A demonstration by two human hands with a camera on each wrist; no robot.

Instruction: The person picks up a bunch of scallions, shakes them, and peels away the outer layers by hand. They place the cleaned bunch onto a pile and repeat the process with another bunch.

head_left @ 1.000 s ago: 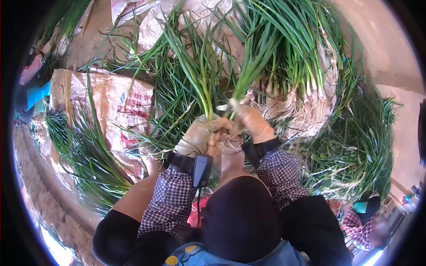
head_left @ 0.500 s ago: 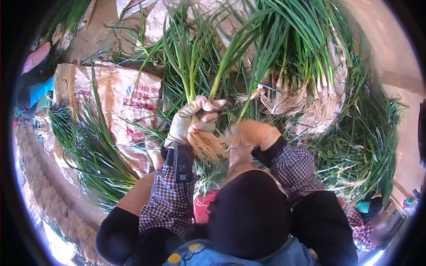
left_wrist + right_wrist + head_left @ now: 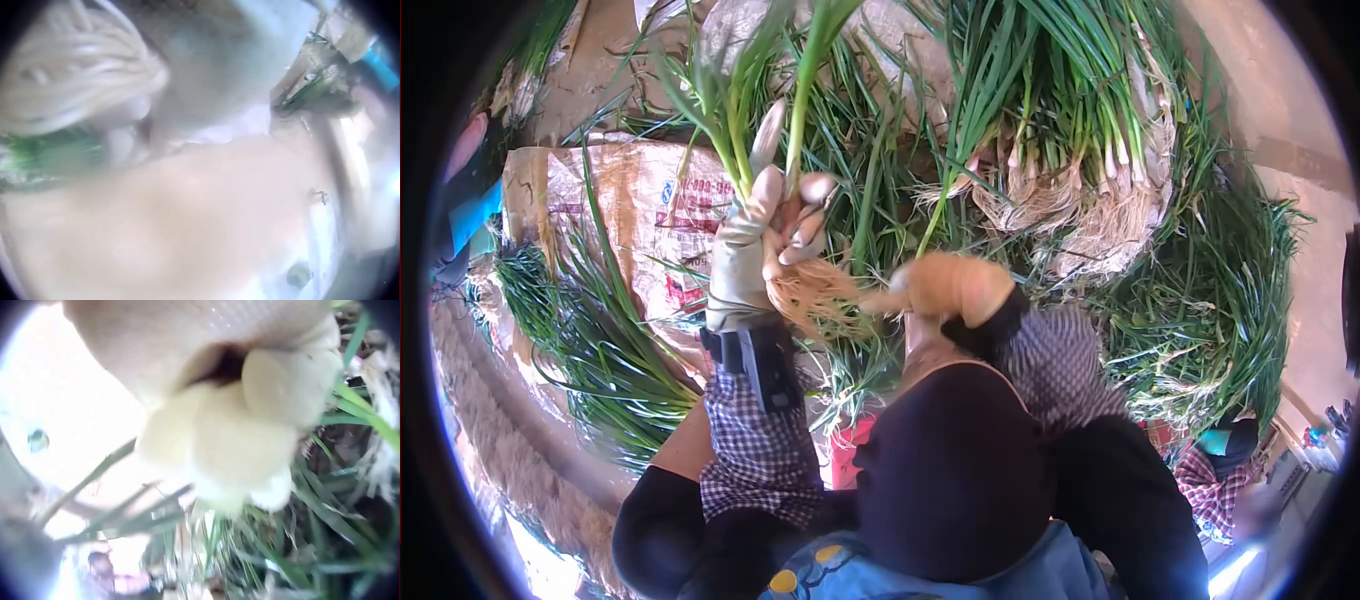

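Observation:
My gloved left hand (image 3: 742, 250) grips a small bunch of green onions (image 3: 797, 125) round their pale lower stems. The leaves point up and away, and a tangle of tan roots (image 3: 812, 292) hangs out below the fingers toward the right. In the left wrist view these roots (image 3: 69, 75) show blurred, close to the camera. Lower and to the right, my gloved right hand (image 3: 960, 286) is curled near the root ends. The right wrist view shows its bent fingers (image 3: 244, 437), with thin green onion leaves (image 3: 94, 480) sticking out from the fist; their inner ends are hidden.
A large pile of green onions (image 3: 1090, 110) lies at the upper right, roots toward me. Loose leaves (image 3: 1210, 310) heap on the right. A printed sack (image 3: 630, 200) and more green onions (image 3: 615, 350) lie left. Another person (image 3: 1215, 480) is at the lower right.
My left hand has moved left with the bunch, and its roots have come into view below the fingers. The right hand has drawn apart from it, lower and curled.

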